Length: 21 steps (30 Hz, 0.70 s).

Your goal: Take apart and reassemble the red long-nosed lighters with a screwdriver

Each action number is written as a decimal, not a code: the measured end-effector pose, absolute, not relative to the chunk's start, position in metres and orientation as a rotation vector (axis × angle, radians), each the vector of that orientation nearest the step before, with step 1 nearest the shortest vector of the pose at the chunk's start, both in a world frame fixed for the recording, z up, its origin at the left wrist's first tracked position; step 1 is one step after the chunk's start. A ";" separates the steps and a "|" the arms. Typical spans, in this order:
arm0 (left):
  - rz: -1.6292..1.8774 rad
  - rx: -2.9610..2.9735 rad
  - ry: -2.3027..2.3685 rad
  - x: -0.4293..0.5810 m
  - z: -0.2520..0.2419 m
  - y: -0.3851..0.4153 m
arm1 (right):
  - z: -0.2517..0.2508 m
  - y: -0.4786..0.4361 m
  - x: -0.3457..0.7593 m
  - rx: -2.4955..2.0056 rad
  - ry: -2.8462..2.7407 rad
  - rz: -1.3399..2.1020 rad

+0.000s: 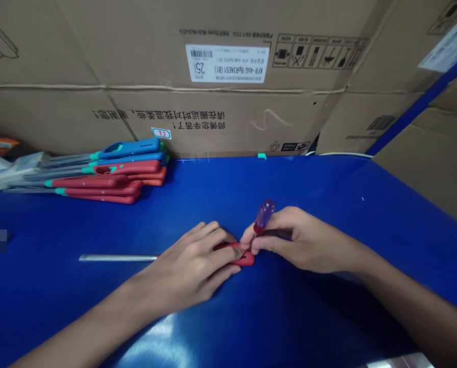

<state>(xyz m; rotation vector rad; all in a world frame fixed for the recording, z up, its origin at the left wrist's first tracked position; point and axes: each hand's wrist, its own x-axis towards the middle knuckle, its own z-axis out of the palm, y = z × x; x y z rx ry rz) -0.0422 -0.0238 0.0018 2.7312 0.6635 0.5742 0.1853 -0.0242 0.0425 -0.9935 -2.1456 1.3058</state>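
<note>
A red lighter (247,261) is laid flat on the blue table (198,197), just below the middle of the view, its rod pointed to nine o'clock and its butt end to three. It is pinned by the left hand (200,260), whose fingers are slightly spread and draped over the handle. A screwdriver (265,214) is steadied by the right hand (301,245), its shaft pinched low between thumb and forefinger; how the other fingers are set cannot be told. The screwdriver's top is tipped toward one o'clock, while its point is hidden by the fingertips. For good control, the shaft is probably best squared to the handle, pressure applied straight down, and the left fingertips placed clear of the point in case it slips. Toward ten o'clock from the lighter, more lighters (124,167) are piled; at twelve, a cardboard box (136,66) is stood.
</note>
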 end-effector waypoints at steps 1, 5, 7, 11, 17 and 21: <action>0.579 2.736 0.661 -0.042 0.002 -0.024 | 0.042 -0.024 0.186 -0.987 -2.141 1.291; 0.578 2.743 0.677 -0.042 0.000 -0.023 | 0.041 -0.023 0.185 -0.977 -2.158 1.214; 0.567 2.739 0.683 -0.043 0.000 -0.023 | 0.038 -0.024 0.184 -0.971 -2.188 1.122; 0.565 2.738 0.692 -0.044 -0.001 -0.024 | 0.031 -0.028 0.180 -0.944 -2.186 0.841; 0.572 2.758 0.701 -0.043 -0.001 -0.025 | 0.021 -0.032 0.178 -0.863 -2.239 0.566; 0.546 2.755 0.688 -0.042 0.000 -0.024 | 0.019 -0.029 0.175 -0.951 -2.226 0.502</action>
